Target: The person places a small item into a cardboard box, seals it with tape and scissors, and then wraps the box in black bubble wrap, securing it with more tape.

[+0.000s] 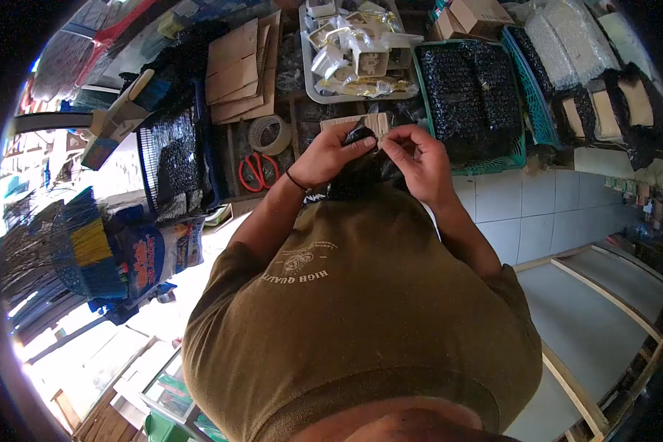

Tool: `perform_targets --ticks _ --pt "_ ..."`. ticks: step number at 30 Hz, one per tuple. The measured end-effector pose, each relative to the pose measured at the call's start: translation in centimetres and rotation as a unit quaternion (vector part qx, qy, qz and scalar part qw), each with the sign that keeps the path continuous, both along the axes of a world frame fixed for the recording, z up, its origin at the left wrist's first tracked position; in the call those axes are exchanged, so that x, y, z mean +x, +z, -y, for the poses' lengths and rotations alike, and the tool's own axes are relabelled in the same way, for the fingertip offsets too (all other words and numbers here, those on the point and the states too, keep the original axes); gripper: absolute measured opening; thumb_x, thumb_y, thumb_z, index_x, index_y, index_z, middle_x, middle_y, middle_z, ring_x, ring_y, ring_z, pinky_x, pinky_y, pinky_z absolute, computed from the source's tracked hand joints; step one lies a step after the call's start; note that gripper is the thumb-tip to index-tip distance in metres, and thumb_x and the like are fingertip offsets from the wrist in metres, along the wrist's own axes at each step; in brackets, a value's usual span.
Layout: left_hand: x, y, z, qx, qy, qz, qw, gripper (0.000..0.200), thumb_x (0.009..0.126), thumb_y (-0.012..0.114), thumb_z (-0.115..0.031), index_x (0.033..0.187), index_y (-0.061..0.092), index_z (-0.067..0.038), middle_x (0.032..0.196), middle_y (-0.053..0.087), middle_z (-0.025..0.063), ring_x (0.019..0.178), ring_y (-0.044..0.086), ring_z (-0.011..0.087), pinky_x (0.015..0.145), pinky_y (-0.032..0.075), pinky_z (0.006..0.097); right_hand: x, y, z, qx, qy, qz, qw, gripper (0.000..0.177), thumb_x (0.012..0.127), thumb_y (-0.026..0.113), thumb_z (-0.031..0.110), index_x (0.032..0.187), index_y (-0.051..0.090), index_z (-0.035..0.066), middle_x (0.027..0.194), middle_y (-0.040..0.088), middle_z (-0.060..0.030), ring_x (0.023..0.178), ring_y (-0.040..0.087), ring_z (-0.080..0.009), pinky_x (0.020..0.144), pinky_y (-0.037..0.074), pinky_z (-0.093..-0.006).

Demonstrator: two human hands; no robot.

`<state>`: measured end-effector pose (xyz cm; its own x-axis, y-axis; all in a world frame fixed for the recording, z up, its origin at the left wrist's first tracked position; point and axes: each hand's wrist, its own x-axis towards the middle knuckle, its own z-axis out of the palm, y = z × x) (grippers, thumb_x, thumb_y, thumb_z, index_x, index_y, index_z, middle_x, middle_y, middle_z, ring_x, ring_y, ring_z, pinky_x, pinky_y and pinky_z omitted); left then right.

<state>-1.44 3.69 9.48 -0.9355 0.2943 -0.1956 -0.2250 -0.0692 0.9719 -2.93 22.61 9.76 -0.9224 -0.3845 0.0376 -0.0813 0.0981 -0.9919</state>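
My left hand (327, 158) is closed on a piece of black plastic wrap (359, 135), thumb pressed over it. Opposite it, my right hand (426, 168) pinches with thumb and fingertips at the right edge of the same wrap; the exact spot between the fingertips is too small to make out. A light brown piece of cardboard (377, 121) shows just beyond both hands. More dark material lies below the hands, partly hidden by my shirt. To the left of my left hand are red-handled scissors (258, 173) and a roll of tape (269, 135).
A grey tray (311, 83) holding several bagged items stands ahead. Flat cardboard sheets (233, 70) lie to its left. On the right, a green basket (524, 151) carries black-wrapped packages, with more wrapped boxes (608, 114) beyond. A blue crate (206, 158) sits at left.
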Motion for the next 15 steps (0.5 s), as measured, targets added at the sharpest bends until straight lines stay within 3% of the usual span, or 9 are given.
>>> perform_targets --ticks 4,7,8,15 --pt "-0.1 0.3 0.4 0.016 -0.027 0.01 0.999 0.035 0.083 0.067 -0.025 0.105 0.059 0.001 0.089 0.062 0.0005 0.082 0.052 0.0079 0.076 0.044 0.0259 -0.4 0.0 0.0 0.018 -0.021 -0.009 1.0 0.009 0.086 0.062 0.009 0.091 0.059 0.002 0.081 0.059 0.0013 0.071 0.051 -0.004 0.066 0.042 -0.0191" --pt "-0.5 -1.0 0.5 -0.055 -0.107 -0.035 0.992 0.041 0.078 0.072 -0.028 0.103 0.06 0.002 0.085 0.063 0.0029 0.079 0.053 0.0089 0.074 0.044 0.0264 -0.5 0.2 0.0 0.042 -0.027 -0.018 0.999 0.01 0.086 0.063 0.011 0.089 0.059 0.002 0.078 0.059 0.0014 0.07 0.051 -0.0044 0.065 0.042 -0.0199" --pt "-0.5 -1.0 0.7 -0.085 -0.122 -0.005 0.989 0.041 0.076 0.073 -0.028 0.101 0.061 0.002 0.081 0.064 0.0045 0.075 0.054 0.0088 0.071 0.045 0.0264 -0.6 0.4 0.0 0.047 -0.029 -0.02 0.998 0.011 0.086 0.064 0.012 0.088 0.059 0.002 0.077 0.059 0.0014 0.07 0.052 -0.0045 0.065 0.043 -0.0202" --pt "-1.6 -1.0 1.1 -0.138 -0.108 -0.036 0.984 0.035 0.076 0.073 -0.026 0.096 0.063 0.001 0.077 0.064 0.0045 0.07 0.052 0.0078 0.066 0.045 0.027 -1.9 1.5 -0.8 0.088 0.029 -0.013 0.996 0.016 0.083 0.066 0.014 0.091 0.06 0.002 0.078 0.061 -0.0009 0.07 0.055 -0.0064 0.064 0.044 -0.0215"
